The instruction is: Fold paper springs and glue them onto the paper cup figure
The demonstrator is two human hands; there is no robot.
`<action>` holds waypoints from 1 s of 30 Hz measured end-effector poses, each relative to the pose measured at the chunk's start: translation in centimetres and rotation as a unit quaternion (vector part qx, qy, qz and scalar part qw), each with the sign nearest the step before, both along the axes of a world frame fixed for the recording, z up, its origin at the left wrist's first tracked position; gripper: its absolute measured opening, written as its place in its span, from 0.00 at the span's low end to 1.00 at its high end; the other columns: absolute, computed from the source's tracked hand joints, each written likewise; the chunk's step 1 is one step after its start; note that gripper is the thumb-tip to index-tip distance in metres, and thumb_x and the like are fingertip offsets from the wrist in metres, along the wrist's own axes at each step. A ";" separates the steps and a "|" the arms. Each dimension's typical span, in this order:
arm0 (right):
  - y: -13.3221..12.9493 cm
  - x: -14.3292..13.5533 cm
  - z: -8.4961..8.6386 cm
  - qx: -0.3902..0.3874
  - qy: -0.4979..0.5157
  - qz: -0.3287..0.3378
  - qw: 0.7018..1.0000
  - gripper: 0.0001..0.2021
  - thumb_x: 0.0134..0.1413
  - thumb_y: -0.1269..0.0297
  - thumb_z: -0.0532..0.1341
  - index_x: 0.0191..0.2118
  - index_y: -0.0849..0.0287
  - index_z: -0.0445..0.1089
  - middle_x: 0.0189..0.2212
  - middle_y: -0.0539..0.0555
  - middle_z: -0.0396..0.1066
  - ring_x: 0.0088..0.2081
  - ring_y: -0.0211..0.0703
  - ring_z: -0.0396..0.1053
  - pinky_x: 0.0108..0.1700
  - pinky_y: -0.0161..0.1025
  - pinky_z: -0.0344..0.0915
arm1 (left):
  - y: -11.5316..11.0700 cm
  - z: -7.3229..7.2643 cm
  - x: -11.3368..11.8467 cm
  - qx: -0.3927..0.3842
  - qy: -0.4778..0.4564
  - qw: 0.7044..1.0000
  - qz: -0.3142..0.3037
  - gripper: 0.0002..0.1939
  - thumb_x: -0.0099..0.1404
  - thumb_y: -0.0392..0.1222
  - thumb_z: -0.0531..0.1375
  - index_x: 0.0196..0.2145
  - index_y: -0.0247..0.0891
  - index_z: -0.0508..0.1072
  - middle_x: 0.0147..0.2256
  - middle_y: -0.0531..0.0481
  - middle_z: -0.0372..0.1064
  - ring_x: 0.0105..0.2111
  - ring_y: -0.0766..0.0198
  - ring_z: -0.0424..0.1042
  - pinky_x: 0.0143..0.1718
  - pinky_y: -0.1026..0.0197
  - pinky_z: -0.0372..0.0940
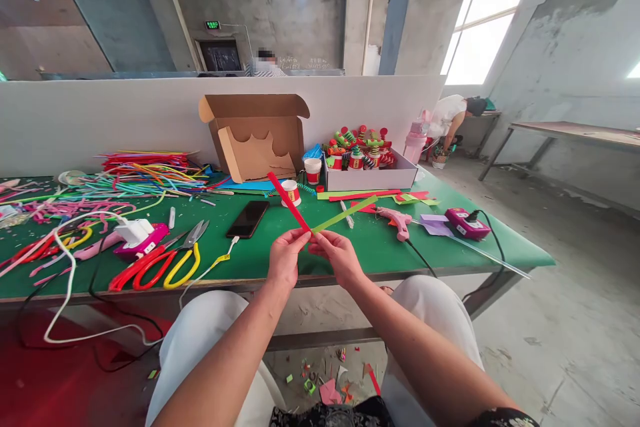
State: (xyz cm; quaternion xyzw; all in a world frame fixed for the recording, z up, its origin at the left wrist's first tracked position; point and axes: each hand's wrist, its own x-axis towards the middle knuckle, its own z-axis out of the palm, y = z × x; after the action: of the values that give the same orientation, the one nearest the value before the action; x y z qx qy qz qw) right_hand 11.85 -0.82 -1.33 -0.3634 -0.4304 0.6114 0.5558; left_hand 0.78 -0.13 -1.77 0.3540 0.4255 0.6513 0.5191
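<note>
My left hand is closed in a pinch on the lower end of a red paper strip, which slants up to the left. A green paper strip slants up to the right from the pinched fingers of my right hand. The two strips meet in a V between my fingertips, just above the table's front edge. How their ends join is partly hidden by my fingers. Behind the red strip stands a small red and white paper cup.
Scissors, a phone and pipe cleaners lie left on the green table. A pink glue gun and a purple power socket are at right. Behind stand an open cardboard box and a box of crafted figures.
</note>
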 end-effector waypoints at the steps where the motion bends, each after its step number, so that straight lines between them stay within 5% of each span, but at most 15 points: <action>1: 0.0 -0.1 -0.1 0.003 0.001 -0.001 1.000 0.18 0.37 0.49 0.69 0.29 0.59 0.75 0.27 0.52 0.75 0.30 0.42 0.73 0.39 0.41 0.70 | -0.1 -0.1 0.3 0.003 -0.004 1.000 -0.004 0.19 0.39 0.47 0.72 0.27 0.34 0.76 0.27 0.48 0.76 0.29 0.63 0.72 0.36 0.58 0.64; 9: 0.5 0.1 -0.5 -0.014 -0.009 -0.023 1.000 0.20 0.33 0.46 0.71 0.20 0.60 0.71 0.20 0.51 0.74 0.28 0.44 0.73 0.38 0.43 0.70 | -0.2 0.2 0.2 0.002 0.002 0.999 -0.032 0.19 0.38 0.49 0.72 0.26 0.34 0.77 0.26 0.48 0.75 0.28 0.63 0.71 0.34 0.60 0.64; 22: 0.1 0.3 -0.2 -0.048 0.058 0.009 0.997 0.15 0.33 0.54 0.72 0.23 0.61 0.76 0.20 0.51 0.73 0.27 0.40 0.71 0.39 0.41 0.69 | -0.2 0.5 0.5 0.019 0.012 1.000 -0.020 0.14 0.39 0.46 0.72 0.20 0.35 0.75 0.22 0.52 0.72 0.24 0.68 0.67 0.32 0.63 0.62; 30: 0.2 0.1 -0.3 -0.006 -0.004 -0.001 1.000 0.16 0.34 0.51 0.71 0.22 0.60 0.74 0.20 0.50 0.74 0.25 0.39 0.71 0.38 0.40 0.70 | 0.0 0.7 0.1 0.009 0.035 0.999 -0.003 0.14 0.39 0.47 0.71 0.20 0.35 0.74 0.21 0.51 0.71 0.23 0.66 0.67 0.30 0.62 0.63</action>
State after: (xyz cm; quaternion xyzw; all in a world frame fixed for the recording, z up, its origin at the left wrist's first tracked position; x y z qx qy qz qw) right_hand 11.98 -0.59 -1.58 -0.3690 -0.4286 0.6121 0.5526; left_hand 0.87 -0.14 -1.10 0.3824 0.4363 0.6410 0.5026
